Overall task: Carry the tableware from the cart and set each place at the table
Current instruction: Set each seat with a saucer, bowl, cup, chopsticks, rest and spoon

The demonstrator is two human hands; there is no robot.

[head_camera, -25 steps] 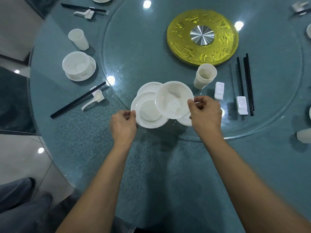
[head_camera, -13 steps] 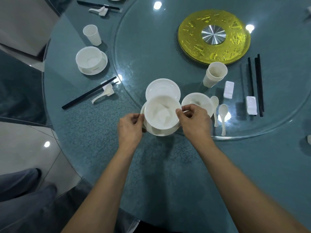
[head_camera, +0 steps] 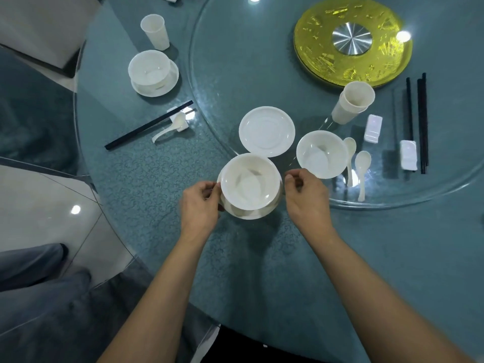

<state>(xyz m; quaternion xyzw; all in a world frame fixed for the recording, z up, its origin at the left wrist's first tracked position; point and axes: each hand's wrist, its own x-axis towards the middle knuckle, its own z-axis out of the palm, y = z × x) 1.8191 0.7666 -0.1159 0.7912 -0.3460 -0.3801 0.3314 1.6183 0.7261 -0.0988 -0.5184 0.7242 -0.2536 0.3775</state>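
While the bowl (head_camera: 250, 180) sits on a saucer (head_camera: 247, 213) on the tablecloth just off the glass turntable's (head_camera: 445, 184) edge, it lies dead centre between both hands, straight ahead of the person. Left hand (head_camera: 200, 204) pinches the saucer rim at the bowl's left side, fingers curled. Right hand (head_camera: 305, 196) is loosely curled just beside the right rim; contact unclear, seems to hold nothing. Round set, no long axis. Left hand nearer. Spare plate (head_camera: 266, 131) touches behind, second bowl (head_camera: 322, 154) right, spoons (head_camera: 362, 169) beyond.
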